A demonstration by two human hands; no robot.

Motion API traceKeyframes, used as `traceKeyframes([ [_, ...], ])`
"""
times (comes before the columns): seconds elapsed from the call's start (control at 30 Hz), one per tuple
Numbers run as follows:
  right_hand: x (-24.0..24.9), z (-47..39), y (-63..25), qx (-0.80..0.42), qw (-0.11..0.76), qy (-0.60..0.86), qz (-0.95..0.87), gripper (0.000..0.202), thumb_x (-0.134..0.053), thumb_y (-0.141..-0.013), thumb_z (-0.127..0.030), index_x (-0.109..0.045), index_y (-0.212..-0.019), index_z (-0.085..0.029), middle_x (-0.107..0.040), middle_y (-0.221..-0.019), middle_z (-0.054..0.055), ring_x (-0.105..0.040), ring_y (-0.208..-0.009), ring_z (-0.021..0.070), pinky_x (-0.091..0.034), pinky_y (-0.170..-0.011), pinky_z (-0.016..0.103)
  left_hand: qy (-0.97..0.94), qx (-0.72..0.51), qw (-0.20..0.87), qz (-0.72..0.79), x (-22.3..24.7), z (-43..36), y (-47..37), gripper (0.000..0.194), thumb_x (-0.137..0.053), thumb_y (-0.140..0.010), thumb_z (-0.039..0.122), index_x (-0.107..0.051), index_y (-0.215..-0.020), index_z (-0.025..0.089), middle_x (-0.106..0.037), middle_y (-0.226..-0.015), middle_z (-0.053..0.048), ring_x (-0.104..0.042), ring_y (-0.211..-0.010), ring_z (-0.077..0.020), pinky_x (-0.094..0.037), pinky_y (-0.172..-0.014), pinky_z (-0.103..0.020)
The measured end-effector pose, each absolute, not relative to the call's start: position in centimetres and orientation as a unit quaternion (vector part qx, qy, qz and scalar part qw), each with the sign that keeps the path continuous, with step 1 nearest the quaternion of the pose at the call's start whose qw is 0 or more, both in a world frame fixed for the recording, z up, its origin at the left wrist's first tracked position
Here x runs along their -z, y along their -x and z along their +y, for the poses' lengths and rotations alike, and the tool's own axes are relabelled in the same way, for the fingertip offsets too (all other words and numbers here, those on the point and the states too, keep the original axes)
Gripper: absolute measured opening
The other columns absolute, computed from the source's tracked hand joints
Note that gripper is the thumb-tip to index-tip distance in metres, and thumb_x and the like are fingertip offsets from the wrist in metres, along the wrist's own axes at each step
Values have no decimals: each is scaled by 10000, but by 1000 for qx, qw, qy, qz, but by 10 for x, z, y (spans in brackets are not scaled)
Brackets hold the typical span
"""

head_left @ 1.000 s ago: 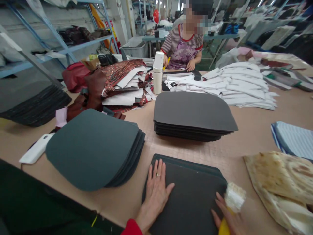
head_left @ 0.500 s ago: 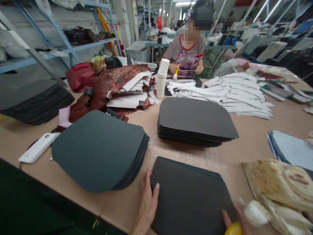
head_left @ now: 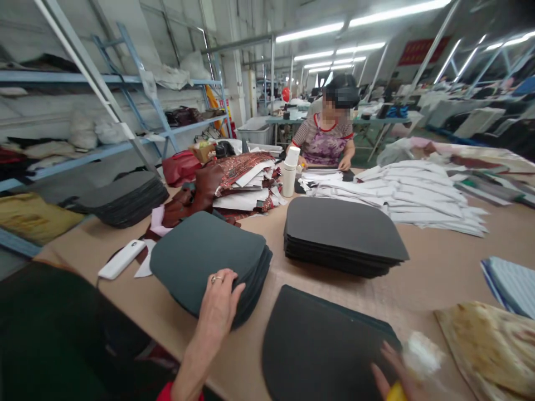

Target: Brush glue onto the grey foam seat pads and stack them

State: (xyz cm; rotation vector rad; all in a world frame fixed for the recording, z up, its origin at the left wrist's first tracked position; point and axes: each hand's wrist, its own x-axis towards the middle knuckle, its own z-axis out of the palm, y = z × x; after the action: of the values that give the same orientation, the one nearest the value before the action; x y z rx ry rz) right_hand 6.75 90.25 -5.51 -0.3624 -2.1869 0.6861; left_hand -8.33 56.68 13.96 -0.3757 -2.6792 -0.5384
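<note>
My left hand [head_left: 218, 303], with a ring on one finger, rests on the near right edge of a stack of dark green rounded sheets [head_left: 200, 245]. Its thumb stands apart from the fingers, and no sheet is lifted. In my right hand [head_left: 395, 367] is a brush with a yellow handle [head_left: 396, 391] and blurred white bristles [head_left: 423, 354]. That hand's fingers touch the right side of a dark grey sheet [head_left: 321, 345], which lies on a low pile with green edges showing behind. Beyond it stands a taller stack of dark grey sheets [head_left: 343, 225].
Across the table [head_left: 246, 356] a person [head_left: 324, 136] sits working. White strips [head_left: 409, 192], patterned pieces [head_left: 246, 172] and a white bottle [head_left: 289, 178] lie between us. A white device [head_left: 122, 259] is at left; a stained cloth-like item [head_left: 489, 345] is at right.
My left hand has moved from the front sheet's left edge up and left onto the green stack. The right hand stays by the front sheet with the brush. The view has tilted up.
</note>
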Motion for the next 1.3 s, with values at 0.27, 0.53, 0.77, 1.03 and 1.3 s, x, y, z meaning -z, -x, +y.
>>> traceKeyframes([
  [0.27, -26, 818, -16, -422, 370, 40, -827, 344, -603, -765, -427, -649, -1028, -210, -658, -1047, 107, -632, -936, 277, -532, -800, 402, 9, 508, 39, -861, -152, 539, 96, 193, -607, -624, 341, -557, -529, 181, -651, -736, -60, -606, -747, -221, -454, -755, -351],
  [0.53, -109, 741, 43, -651, 168, -2, -741, 505, -628, -766, -461, -535, -1167, -169, -636, -975, 108, -641, -825, 200, -528, -741, 293, 75, 482, 100, -867, -169, 545, 81, 192, -553, -733, 281, -562, -572, 175, -644, -811, -59, -601, -809, -209, -456, -758, -339],
  [0.77, -129, 758, 44, -644, 121, 21, -755, 650, -620, -749, -395, -421, -1310, -135, -596, -1139, 119, -556, -1068, 254, -466, -898, 348, 309, 281, 177, -891, -153, 636, 14, 222, -402, -819, 48, -577, -750, 167, -626, -754, -46, -582, -695, -179, -516, -651, -312],
  [1.03, -10, 883, -44, -458, 107, 137, -872, 619, -438, -787, -289, -334, -1379, -144, -589, -1176, 135, -591, -1016, 228, -485, -835, 326, 336, 244, -4, -910, -67, 668, -16, 474, -547, -784, 133, -481, -1249, 188, -453, -1363, -97, -386, -1269, -275, -384, -1025, -497],
  [1.3, 37, 936, -87, -345, 153, 188, -907, 598, -398, -790, -282, -359, -1355, -92, -632, -1064, 168, -636, -843, 245, -510, -684, 339, 331, 118, -63, -934, -11, 669, -22, 577, -561, -765, 247, -417, -1323, 223, -333, -1432, -106, -257, -1331, -323, -206, -1067, -608],
])
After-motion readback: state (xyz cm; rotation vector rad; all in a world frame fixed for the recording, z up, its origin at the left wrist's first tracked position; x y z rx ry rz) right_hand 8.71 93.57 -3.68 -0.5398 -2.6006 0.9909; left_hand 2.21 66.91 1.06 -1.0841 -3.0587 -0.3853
